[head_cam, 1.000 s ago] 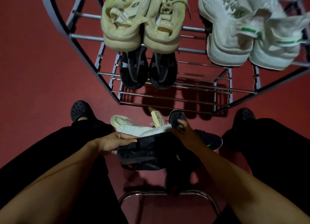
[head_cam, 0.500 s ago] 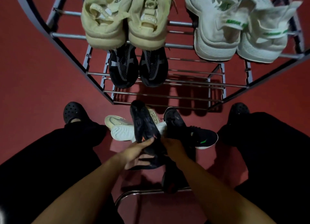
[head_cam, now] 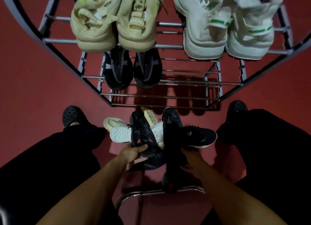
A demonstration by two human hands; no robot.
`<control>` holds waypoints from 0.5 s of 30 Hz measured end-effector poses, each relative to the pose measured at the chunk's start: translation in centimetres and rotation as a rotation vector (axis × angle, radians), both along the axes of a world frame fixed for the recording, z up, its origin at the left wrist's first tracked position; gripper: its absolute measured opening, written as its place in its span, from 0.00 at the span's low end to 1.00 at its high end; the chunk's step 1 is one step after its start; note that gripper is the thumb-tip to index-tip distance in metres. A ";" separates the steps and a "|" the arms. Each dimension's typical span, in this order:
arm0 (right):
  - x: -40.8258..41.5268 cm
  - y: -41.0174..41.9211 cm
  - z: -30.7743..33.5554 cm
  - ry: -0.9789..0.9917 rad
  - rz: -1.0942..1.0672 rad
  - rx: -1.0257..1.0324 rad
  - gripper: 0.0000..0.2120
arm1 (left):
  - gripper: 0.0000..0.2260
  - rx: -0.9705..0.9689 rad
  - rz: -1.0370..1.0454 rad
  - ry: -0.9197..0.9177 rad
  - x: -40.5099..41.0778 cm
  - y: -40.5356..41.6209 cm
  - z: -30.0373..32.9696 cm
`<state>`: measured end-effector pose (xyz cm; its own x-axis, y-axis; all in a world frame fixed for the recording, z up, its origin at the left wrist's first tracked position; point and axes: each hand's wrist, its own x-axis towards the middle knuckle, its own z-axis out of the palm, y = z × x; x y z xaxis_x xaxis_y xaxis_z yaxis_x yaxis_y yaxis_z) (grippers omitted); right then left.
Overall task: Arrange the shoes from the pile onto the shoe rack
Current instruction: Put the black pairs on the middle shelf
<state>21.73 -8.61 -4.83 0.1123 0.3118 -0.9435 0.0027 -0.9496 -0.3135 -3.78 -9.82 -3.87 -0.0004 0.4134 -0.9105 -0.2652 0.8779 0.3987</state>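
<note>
six racked shoes (head_cam: 116, 22), one rack (head_cam: 57, 41)

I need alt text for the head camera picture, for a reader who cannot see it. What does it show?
Seen from above, a seated person's left hand and right hand each grip a black sneaker, lifted from a small pile of shoes on a red floor. Ahead, a metal shoe rack already holds beige, white and black pairs.

Red floor (head_cam: 33, 73), beige pair (head_cam: 116, 22), white-green pair (head_cam: 227, 27), black orange-marked shoe (head_cam: 143, 133)
</note>
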 end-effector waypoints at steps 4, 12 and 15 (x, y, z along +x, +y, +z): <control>-1.4 0.8 2.4 0.054 -0.056 0.088 0.12 | 0.15 0.042 -0.044 0.036 -0.5 -0.2 1.7; 0.1 2.1 5.6 -0.087 0.129 0.321 0.27 | 0.12 0.178 -0.140 0.037 -0.3 -0.3 10.2; -0.3 1.1 13.2 -0.067 0.189 0.329 0.24 | 0.11 0.235 -0.153 -0.005 0.6 -0.6 13.5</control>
<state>21.43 -7.53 8.41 0.0820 0.6183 -0.7817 0.1995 -0.7786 -0.5949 -3.17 -10.38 9.68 0.0827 0.6078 -0.7898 -0.1392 0.7918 0.5947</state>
